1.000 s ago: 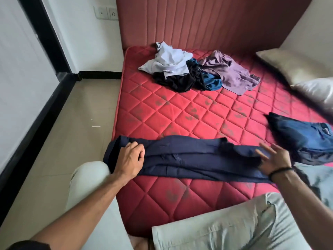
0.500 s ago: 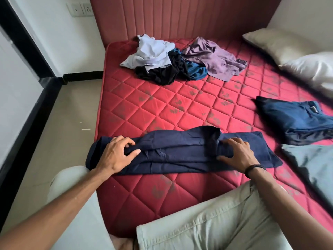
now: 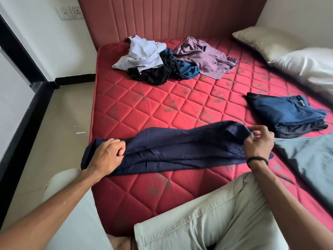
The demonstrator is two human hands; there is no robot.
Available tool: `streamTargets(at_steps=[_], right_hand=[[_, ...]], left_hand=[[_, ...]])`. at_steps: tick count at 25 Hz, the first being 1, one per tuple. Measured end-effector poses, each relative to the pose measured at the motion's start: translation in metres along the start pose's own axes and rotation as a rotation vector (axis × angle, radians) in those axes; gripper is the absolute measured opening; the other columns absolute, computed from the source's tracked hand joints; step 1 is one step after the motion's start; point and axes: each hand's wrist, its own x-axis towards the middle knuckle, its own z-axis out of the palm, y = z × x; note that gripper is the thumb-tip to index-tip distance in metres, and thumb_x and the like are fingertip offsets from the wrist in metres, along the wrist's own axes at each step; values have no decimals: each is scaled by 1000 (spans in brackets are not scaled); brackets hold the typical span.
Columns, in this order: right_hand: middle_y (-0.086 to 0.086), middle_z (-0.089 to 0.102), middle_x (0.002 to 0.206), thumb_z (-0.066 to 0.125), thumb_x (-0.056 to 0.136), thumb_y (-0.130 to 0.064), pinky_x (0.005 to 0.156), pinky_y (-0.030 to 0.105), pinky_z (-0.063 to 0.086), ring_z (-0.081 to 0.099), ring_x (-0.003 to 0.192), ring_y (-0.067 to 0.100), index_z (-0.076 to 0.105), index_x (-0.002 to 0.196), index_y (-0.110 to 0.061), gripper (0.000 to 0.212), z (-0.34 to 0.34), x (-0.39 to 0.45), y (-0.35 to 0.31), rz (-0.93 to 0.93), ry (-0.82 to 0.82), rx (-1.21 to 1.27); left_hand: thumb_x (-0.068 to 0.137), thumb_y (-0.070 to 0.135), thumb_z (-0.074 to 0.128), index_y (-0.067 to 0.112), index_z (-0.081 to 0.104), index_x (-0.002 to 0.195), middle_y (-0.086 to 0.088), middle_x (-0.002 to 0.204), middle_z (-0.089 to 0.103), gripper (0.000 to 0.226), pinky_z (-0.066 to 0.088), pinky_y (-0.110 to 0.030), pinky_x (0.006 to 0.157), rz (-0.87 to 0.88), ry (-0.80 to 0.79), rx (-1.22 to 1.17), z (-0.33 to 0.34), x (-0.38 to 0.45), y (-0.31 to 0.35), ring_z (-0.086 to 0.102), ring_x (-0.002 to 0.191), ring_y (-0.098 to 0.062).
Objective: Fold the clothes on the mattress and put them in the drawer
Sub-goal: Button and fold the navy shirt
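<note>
Navy garment (image 3: 180,147) lies lengthwise across the near part of the red mattress (image 3: 162,109). Left hand (image 3: 106,156) grips its left end in curled fingers; right hand (image 3: 257,141) pinches the right end, lifting it slightly.

Matt navy cloth garment (image 3: 180,147) on quilted red fabric mattress (image 3: 162,109); ribbed headboard (image 3: 171,17), possibly velvet.

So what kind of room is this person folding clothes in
Most likely a bedroom. A red quilted mattress lies against a padded headboard, two pillows sit at its far right, and a heap of unfolded clothes waits near the headboard.
</note>
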Motion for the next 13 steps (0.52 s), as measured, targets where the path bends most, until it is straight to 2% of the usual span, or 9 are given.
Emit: streamTargets(at_steps=[2, 3, 4, 6, 8, 9, 11, 13], right_hand=[[17, 63, 95, 52, 90, 5, 57, 17, 51, 70, 73, 25, 69, 98, -4, 21, -2, 7, 3, 280, -39, 207], [19, 62, 98, 46, 91, 8, 51, 15, 52, 72, 67, 21, 67, 94, -4, 24, -3, 9, 2, 410, -61, 357], [20, 62, 102, 42, 92, 9, 49, 16, 53, 72, 61, 16, 65, 91, -7, 28, -6, 10, 1, 510, -91, 492], [16, 65, 108, 46, 93, -2, 58, 22, 54, 69, 65, 14, 67, 95, -14, 24, -8, 11, 0, 531, -212, 611], [10, 70, 109, 65, 89, -16, 77, 30, 53, 65, 89, 17, 71, 108, -18, 20, -8, 7, -2, 334, -400, 524], [7, 70, 111, 76, 86, -20, 89, 33, 52, 63, 100, 17, 70, 115, -20, 30, -5, 5, 1, 173, -491, 369], [2, 65, 123, 90, 77, -22, 105, 31, 41, 58, 117, 15, 67, 127, -20, 55, 3, -4, 6, -157, -658, -16], [10, 55, 138, 91, 70, -14, 113, 32, 35, 50, 133, 24, 67, 131, -20, 66, 15, -13, 13, -357, -768, -247]], left_hand=[[58, -13, 71, 24, 39, 70, 10, 61, 39, 50, 31, -32, 56, -9, -25, 11, 3, -6, -1, 44, 63, -20], [59, -13, 72, 23, 44, 72, 11, 62, 40, 48, 34, -32, 55, -31, -31, 9, 5, -8, -2, 47, 63, -19], [60, -11, 75, 23, 48, 75, 13, 64, 42, 46, 39, -33, 56, -51, -39, 6, 6, -8, -3, 50, 65, -18], [64, -6, 77, 26, 51, 80, 15, 70, 46, 44, 47, -36, 62, -45, -64, 1, 9, -8, -6, 51, 71, -14], [67, 1, 78, 29, 52, 84, 15, 76, 50, 42, 50, -40, 67, -13, -98, -13, 10, -5, -9, 50, 76, -12], [69, 7, 79, 31, 53, 86, 15, 79, 51, 39, 51, -41, 69, -2, -111, -15, 9, -4, -9, 50, 79, -12], [73, 21, 81, 34, 54, 90, 15, 84, 52, 35, 51, -40, 71, 20, -126, -8, 5, -3, -7, 50, 83, -13], [75, 29, 83, 34, 56, 92, 15, 86, 50, 32, 50, -38, 72, 55, -139, 19, 4, -3, -5, 49, 84, -12]])
